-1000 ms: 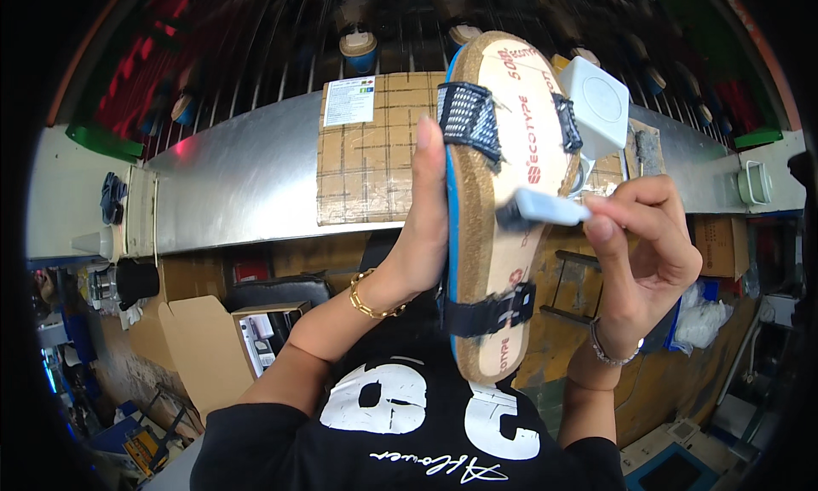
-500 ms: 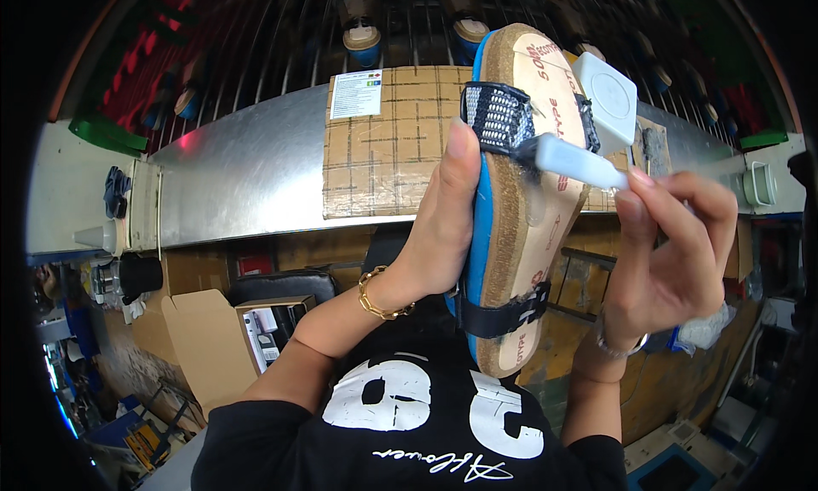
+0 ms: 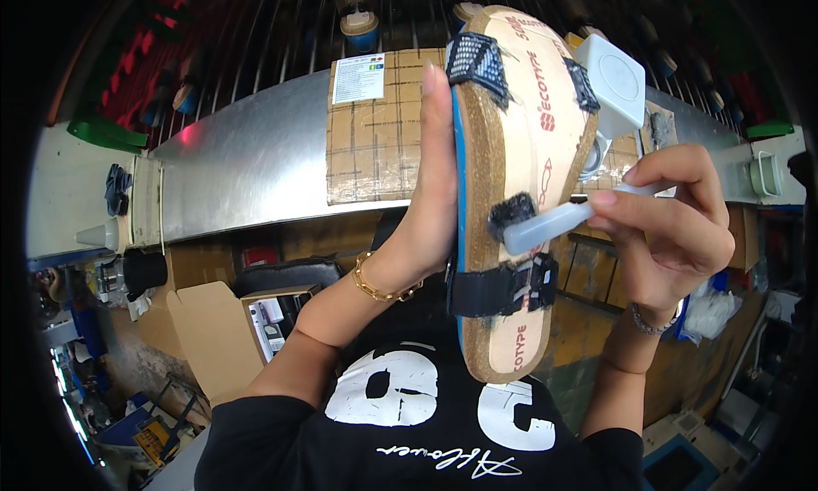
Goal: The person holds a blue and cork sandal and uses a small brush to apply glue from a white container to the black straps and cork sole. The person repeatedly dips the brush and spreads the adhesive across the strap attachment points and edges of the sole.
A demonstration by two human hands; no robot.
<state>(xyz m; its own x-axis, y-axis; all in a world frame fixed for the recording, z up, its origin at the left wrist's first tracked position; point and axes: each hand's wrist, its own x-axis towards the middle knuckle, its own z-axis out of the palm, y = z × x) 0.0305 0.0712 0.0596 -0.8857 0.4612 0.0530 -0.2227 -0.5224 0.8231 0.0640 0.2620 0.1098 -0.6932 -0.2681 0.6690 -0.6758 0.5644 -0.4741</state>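
Two hands carried the work. Our left hand was closed on the left side of the sandal, thumb laid along its blue-and-cork edge; the other fingers were hidden behind the sole. Our right hand pinched the brush by its pale handle, thumb against fingers, with no visible gap.

We held the sandal in the air, sole-edge toward the left palm, across the near edge of the counter. The dark bristles sat at the cork edge, just above the rear strap; we could not tell whether they were pressed down or wet.

Caution: as we judged it, a stroke too low could have snagged the rear strap, and one too high the frayed front strap. A loose pinch could have let the brush roll and mark the pale footbed. With the grip seen only on one side, hard pressure could have twisted the sandal.

Beyond the sandal, the cardboard lay along the counter's near edge. Toward the counter's right end rose the white container, partly masked by the toe end; swinging the sandal right could have knocked it.
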